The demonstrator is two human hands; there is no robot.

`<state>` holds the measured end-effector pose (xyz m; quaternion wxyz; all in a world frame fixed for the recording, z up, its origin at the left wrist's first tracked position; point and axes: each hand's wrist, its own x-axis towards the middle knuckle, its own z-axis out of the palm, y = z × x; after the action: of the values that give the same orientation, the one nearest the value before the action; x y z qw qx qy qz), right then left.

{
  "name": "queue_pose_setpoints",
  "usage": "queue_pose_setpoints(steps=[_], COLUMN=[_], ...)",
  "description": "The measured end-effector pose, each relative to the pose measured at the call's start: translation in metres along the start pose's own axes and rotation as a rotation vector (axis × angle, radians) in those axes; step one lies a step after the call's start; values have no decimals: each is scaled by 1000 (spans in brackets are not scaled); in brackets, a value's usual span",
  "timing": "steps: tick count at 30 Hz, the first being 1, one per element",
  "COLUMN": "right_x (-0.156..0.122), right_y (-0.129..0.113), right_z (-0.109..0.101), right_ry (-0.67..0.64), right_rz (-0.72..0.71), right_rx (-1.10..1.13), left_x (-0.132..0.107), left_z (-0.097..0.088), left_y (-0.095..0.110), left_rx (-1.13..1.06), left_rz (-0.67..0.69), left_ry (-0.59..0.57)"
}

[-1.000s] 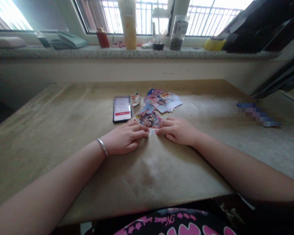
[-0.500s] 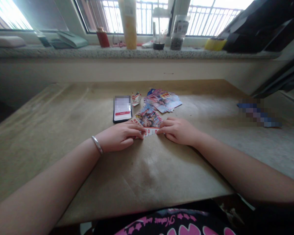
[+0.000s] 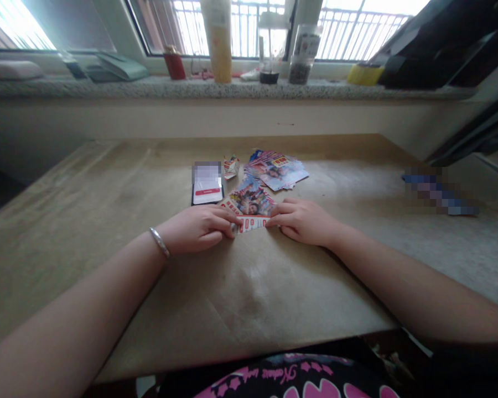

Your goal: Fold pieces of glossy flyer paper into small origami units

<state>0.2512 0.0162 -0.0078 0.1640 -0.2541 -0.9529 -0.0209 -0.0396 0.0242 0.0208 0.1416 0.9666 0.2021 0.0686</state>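
Observation:
A colourful printed leaflet (image 3: 251,205) lies partly folded on the table, a white strip with red marks along its near edge. The fingers of my left hand (image 3: 201,228) press on its left corner, closed together; a silver bangle circles that wrist. On the right end of the strip, my right hand (image 3: 301,221) holds the paper down with bent fingertips. Behind it spreads a stack of similar leaflets (image 3: 280,168). A small folded paper piece (image 3: 231,167) stands to the left of the stack. Beside that lies a phone (image 3: 208,185) with its screen lit.
On the right of the table (image 3: 249,309) is a blurred blue flat item (image 3: 440,194). The window sill (image 3: 240,91) at the back holds a red container (image 3: 174,63), a tall yellowish bottle (image 3: 219,47), clear jars (image 3: 301,55) and a yellow roll (image 3: 364,74).
My left hand has slid a little to the left along the leaflet's near edge, uncovering more of the white strip. My right hand has stayed in place.

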Motion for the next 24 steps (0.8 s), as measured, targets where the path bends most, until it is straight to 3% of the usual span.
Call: queue_pose_setpoints(steps=[12, 24], right_x=[-3, -15], right_y=[5, 17], right_z=[-1, -16], right_ry=[-25, -71], right_rz=[12, 129], right_rx=[6, 27], left_x=[-5, -9], left_z=[-5, -7], left_y=[-4, -8], left_rx=[13, -46], left_rz=[-5, -33], left_ry=[-19, -56])
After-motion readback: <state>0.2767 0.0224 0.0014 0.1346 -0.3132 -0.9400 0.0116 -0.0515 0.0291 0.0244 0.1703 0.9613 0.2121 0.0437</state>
